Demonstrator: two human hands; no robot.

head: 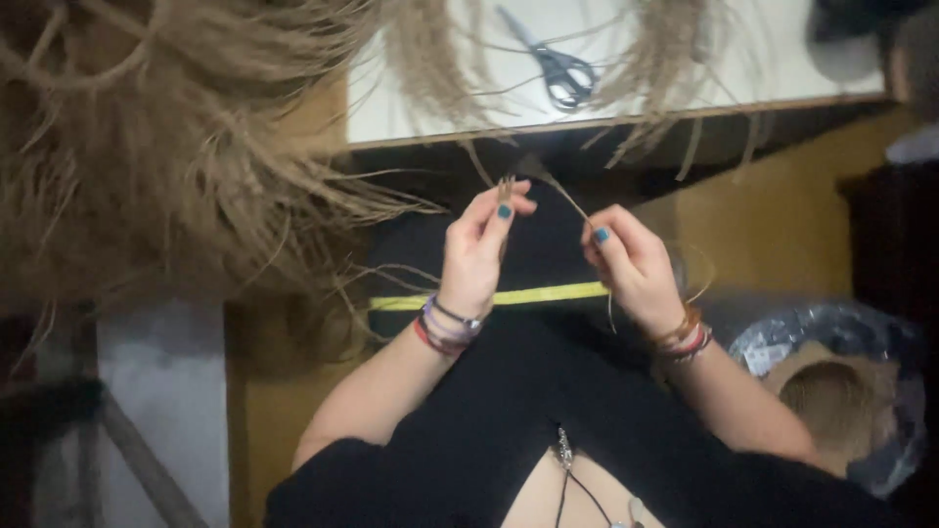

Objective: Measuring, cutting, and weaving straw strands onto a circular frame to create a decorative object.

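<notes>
My left hand (479, 244) pinches a short tuft of tan straw fibres (506, 186) between thumb and fingers, its ends pointing up. To its right, my right hand (631, 264) grips a thin straw strand (567, 196) that runs up-left toward the tuft and also loops down past the wrist. Both hands hover over my lap in black clothing, below the edge of a white table (685, 88). A yellow measuring tape (548, 293) lies across my lap just under the hands.
A big mass of loose straw (166, 147) fills the upper left and hangs over the table. Scissors (558, 68) lie on the table. A plastic-wrapped bundle of straw (841, 391) sits at the lower right. Yellow floor shows on both sides.
</notes>
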